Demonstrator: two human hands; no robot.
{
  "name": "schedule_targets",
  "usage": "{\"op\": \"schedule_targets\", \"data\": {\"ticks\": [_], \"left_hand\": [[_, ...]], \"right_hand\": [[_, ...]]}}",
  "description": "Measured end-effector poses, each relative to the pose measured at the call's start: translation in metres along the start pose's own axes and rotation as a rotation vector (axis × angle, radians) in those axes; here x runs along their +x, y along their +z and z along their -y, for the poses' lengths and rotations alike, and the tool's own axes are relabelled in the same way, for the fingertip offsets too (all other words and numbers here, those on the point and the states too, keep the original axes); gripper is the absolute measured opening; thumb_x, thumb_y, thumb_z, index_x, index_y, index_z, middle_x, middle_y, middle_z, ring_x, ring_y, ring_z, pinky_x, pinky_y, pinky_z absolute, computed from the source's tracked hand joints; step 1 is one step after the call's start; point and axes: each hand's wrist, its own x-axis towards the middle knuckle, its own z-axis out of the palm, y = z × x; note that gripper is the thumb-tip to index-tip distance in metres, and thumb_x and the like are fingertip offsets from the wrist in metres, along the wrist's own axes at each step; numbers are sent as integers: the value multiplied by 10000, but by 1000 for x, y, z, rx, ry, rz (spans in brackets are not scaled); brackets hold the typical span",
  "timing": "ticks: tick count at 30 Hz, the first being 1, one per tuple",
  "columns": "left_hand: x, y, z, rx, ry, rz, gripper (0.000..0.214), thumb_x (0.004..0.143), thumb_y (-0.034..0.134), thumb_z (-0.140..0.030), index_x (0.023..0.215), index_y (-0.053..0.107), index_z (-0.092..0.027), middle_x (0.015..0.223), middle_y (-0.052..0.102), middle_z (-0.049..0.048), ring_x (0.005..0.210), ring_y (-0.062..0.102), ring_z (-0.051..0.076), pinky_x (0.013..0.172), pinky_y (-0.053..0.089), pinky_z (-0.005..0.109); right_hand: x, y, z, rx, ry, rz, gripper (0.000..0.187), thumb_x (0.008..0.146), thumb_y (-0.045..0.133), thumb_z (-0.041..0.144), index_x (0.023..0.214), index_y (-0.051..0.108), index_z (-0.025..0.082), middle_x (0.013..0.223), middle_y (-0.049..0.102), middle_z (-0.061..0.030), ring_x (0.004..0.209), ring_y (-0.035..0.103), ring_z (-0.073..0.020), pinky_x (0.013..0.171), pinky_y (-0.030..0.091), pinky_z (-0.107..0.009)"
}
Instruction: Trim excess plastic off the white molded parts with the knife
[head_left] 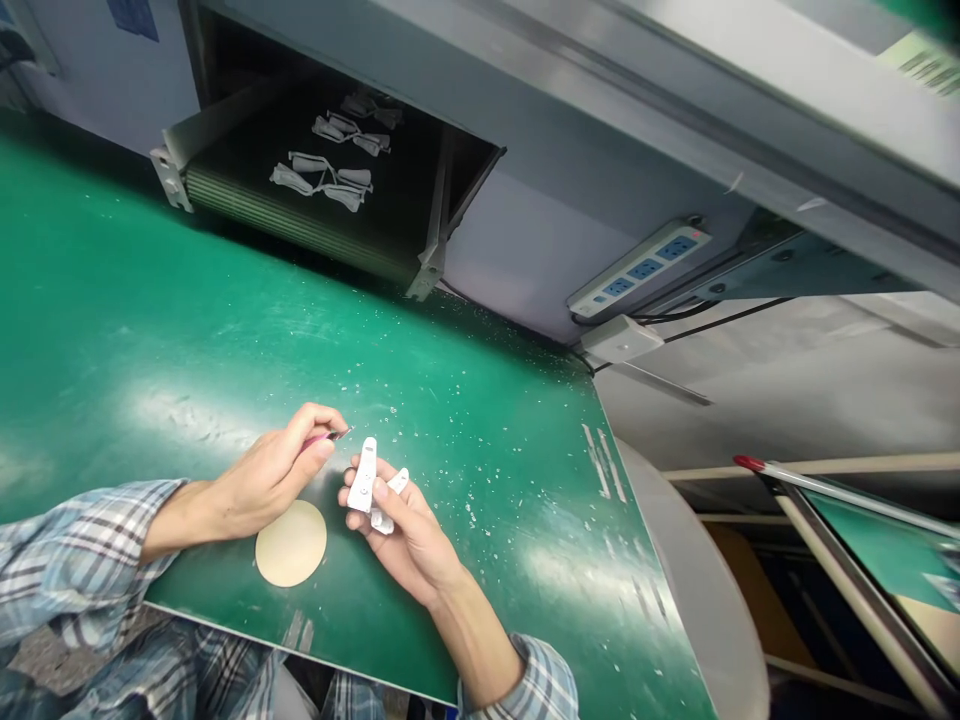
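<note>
My left hand (pixel 274 470) is closed around a slim tool with a pink handle (pixel 316 440). A short dark, pointed tip shows past the fingers, close to the white parts, but the tool's exact kind is hidden. Between the thumb and fingers of my right hand (pixel 412 540) are white plastic pieces. The longer, tapered piece (pixel 365 475) stands nearly upright with small holes in its face. A second white piece (pixel 391 500) lies under the thumb, partly covered. Below my left hand a round cream disc (pixel 291 543) rests on the green tabletop (pixel 210 330).
Beyond the table a conveyor belt (pixel 300 230) carries several white branched plastic pieces (pixel 326 180) inside a dark opening. Small white shavings (pixel 469 510) are scattered over the tabletop. A power strip (pixel 637 268) is fixed to the panel at right, with cables beneath it.
</note>
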Motion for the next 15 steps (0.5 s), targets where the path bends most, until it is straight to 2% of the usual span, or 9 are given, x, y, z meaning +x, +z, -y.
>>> {"op": "schedule_targets", "data": {"ticks": [3,5,8,12,15], "left_hand": [[-1,2,4,102,79,30,244,1136,308,-349,1073,505,-220,818,587,-34,650,539,122,620,432,254],[-1,3,6,211,153,39,298,1139,288,-334,1005,526,-216,837,612,-20,662,551,129,628,424,267],[-2,5,6,326,164,58,321,1139,305,-405,1048,551,-218,882,667,-9,693,603,151,631,425,288],[-4,6,5,363,125,131,486,1049,423,-678,1176,534,-222,1029,722,28,810,697,215,650,459,323],[-4,5,5,393,86,152,544,1001,477,-736,1171,535,-222,1032,727,35,825,713,239,651,466,336]], "right_hand": [[0,0,2,33,-9,-41,337,855,887,316,1152,779,199,1009,743,-34,887,719,-135,733,588,-199],[0,0,2,37,-12,-55,342,850,890,322,1150,778,201,997,738,-31,887,708,-138,743,585,-210],[0,1,1,32,-18,-67,351,843,896,323,1146,777,190,984,725,-36,860,674,-135,718,564,-214],[0,2,-1,19,-21,-65,336,851,889,351,1117,784,174,955,705,-39,815,629,-123,711,538,-217],[1,2,-2,19,-12,-70,361,846,892,373,1128,779,177,952,693,-40,837,630,-132,732,532,-226]]}}
